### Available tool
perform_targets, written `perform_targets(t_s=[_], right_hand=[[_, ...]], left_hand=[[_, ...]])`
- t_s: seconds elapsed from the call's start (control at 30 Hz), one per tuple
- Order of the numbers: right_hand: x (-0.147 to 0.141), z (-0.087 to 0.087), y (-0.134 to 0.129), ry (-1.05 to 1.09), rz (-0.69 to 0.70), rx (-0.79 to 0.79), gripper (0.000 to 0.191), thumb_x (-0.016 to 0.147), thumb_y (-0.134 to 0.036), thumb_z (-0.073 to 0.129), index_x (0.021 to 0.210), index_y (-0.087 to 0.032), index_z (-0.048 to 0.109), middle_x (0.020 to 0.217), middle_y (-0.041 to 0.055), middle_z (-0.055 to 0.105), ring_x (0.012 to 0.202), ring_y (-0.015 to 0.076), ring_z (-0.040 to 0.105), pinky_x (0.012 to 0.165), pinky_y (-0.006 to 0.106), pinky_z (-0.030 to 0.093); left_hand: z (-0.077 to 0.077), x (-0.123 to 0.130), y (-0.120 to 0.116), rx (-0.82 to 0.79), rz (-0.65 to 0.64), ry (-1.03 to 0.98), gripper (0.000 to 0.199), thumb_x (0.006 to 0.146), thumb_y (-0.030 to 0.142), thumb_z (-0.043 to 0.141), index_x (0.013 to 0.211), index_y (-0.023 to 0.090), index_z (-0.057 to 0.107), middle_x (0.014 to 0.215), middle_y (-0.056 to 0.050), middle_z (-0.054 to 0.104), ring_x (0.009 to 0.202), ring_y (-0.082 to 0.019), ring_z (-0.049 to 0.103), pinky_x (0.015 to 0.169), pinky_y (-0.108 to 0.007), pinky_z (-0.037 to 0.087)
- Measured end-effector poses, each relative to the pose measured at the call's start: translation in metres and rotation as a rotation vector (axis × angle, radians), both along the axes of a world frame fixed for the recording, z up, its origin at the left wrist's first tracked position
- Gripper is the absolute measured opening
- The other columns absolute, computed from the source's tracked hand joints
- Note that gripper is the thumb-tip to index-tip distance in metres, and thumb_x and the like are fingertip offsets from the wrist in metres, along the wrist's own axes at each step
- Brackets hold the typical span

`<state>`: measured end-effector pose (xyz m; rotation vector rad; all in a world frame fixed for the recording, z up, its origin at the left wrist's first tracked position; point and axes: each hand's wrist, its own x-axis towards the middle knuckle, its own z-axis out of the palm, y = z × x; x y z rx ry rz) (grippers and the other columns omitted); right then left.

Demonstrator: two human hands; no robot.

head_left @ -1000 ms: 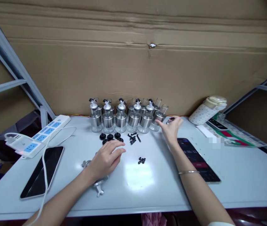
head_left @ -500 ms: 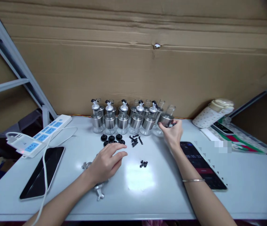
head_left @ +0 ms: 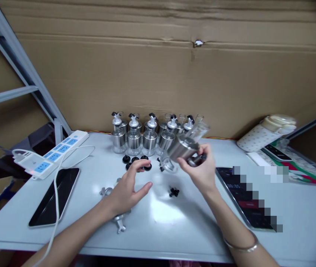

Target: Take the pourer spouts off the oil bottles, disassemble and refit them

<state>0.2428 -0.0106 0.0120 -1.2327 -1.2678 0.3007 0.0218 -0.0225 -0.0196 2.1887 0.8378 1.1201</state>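
Observation:
A glass bottle with a metal sleeve (head_left: 184,147) is held in my right hand (head_left: 202,168), tilted with its neck up to the right and its base off the table. My left hand (head_left: 126,191) is open, thumb and fingers apart, above several silver pourer tops (head_left: 120,223) that it partly hides. Just beyond its fingertips lie several round black stoppers (head_left: 126,158). Small black rings (head_left: 174,192) sit in a cluster between my hands. Small black levers (head_left: 160,165) are partly covered by the held bottle. Behind stand bottles in rows, the front ones with silver pourers (head_left: 150,138).
On the left are a white power strip (head_left: 59,152) with a cable and a dark tablet (head_left: 54,198). A phone (head_left: 248,202) lies beside my right forearm. At the back right, a patterned flask (head_left: 265,133) leans near a pouch. Cardboard (head_left: 146,74) stands behind the table.
My right hand has lifted the bottle from the right end of the row and moved it left and nearer, tilting it. My left hand's thumb and fingers have spread wider. The view has shifted slightly.

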Motion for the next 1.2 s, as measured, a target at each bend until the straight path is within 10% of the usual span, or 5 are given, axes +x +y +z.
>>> perform_targets(t_s=[0.33, 0.73, 0.9, 1.07, 1.2], right_hand=[[-0.037, -0.015, -0.02, 0.033, 0.542, -0.269, 0.048, 0.058, -0.027, 0.07, 0.074, -0.025, 0.025, 0.072, -0.0061, 0.043, 0.058, 0.0084, 0.033, 0.049, 0.02, 0.031], [-0.028, -0.017, -0.015, -0.099, 0.692, -0.367, 0.038, 0.067, -0.032, 0.068, 0.076, -0.023, 0.031, 0.073, -0.005, 0.037, 0.065, 0.0113, 0.033, 0.057, 0.023, 0.031], [-0.014, -0.018, -0.009, 0.252, 0.944, -0.488, 0.018, 0.073, -0.021, 0.048, 0.086, -0.024, 0.036, 0.091, 0.0, 0.048, 0.067, 0.012, 0.042, 0.053, 0.023, 0.038], [-0.014, -0.011, -0.003, 0.56, 0.763, -0.315, 0.026, 0.073, -0.02, 0.059, 0.093, -0.027, 0.042, 0.101, 0.0005, 0.055, 0.084, 0.0157, 0.058, 0.058, 0.026, 0.047], [-0.014, -0.004, 0.002, 0.68, 0.546, -0.219, 0.028, 0.078, -0.038, 0.067, 0.098, -0.028, 0.051, 0.104, 0.0017, 0.063, 0.09, 0.0178, 0.067, 0.074, 0.032, 0.054]], left_hand=[[-0.004, 0.003, -0.004, -0.43, -0.108, 0.11, 0.098, 0.081, 0.033, 0.067, 0.146, 0.023, -0.005, 0.151, -0.022, 0.028, 0.134, -0.033, 0.041, 0.108, -0.053, 0.037], [0.001, 0.011, -0.017, -0.713, -0.073, -0.054, 0.059, 0.078, 0.036, 0.068, 0.124, 0.02, 0.034, 0.127, -0.011, 0.052, 0.114, -0.025, 0.053, 0.095, -0.038, 0.044], [0.008, 0.007, -0.015, -0.704, -0.071, 0.037, 0.064, 0.075, 0.035, 0.069, 0.127, 0.022, 0.034, 0.124, -0.01, 0.054, 0.112, -0.027, 0.053, 0.095, -0.041, 0.043], [0.021, 0.002, -0.012, -0.689, -0.056, 0.014, 0.063, 0.066, 0.039, 0.072, 0.119, 0.018, 0.044, 0.1, -0.006, 0.06, 0.101, -0.028, 0.056, 0.085, -0.038, 0.046], [0.023, 0.002, -0.013, -1.097, -0.381, -0.245, 0.055, 0.066, 0.04, 0.068, 0.11, 0.017, 0.046, 0.078, -0.003, 0.062, 0.065, -0.018, 0.06, 0.06, -0.029, 0.047]])
